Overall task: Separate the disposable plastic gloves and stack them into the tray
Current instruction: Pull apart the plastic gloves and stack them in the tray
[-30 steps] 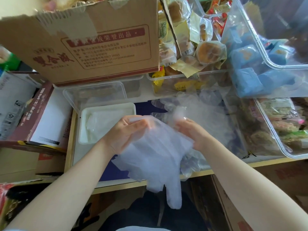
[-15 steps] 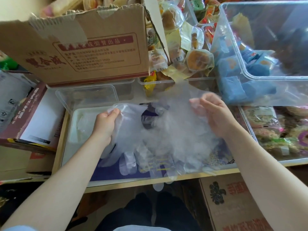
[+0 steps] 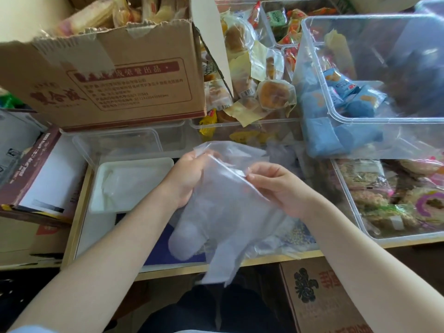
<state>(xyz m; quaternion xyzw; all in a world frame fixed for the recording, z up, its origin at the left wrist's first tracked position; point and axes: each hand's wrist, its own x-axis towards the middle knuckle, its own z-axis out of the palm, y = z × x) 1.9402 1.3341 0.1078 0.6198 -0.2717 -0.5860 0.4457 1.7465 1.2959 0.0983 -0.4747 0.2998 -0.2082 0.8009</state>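
**Thin film gloves, pinched at the cuff**

At left of centre sits the white tray point(image 3: 134, 164), on the table point(image 3: 79, 207), with a few clear gloves already lying flat inside it. An empty clear container point(image 3: 115, 145) stands just behind the tray, under the cardboard box point(image 3: 108, 80) in the upper left of the frame.

In the middle, the left hand point(image 3: 189, 176) has its fingers point(image 3: 204, 156) closed on the upper edge of the plastic glove point(image 3: 225, 212), at what looks like the cuff. The glove hangs down from there, its finger end drooping past the table's near edge. The right hand point(image 3: 278, 188) pinches the same film between thumb and forefinger, just beside the left, as if to peel one layer from another.

Behind and to the right of the hands, more gloves point(image 3: 281, 152) lie in a loose heap on the table, with clear bins of wrapped snacks point(image 3: 396, 200) further right.

The film is likely near weightless, limp and clingy: layers probably stick together by static, and it would crumple or drift rather than hold shape. It should tear only if yanked. The cuff edge seems the best hold, both hands pulling the layers apart, then laying the glove flat in the tray.
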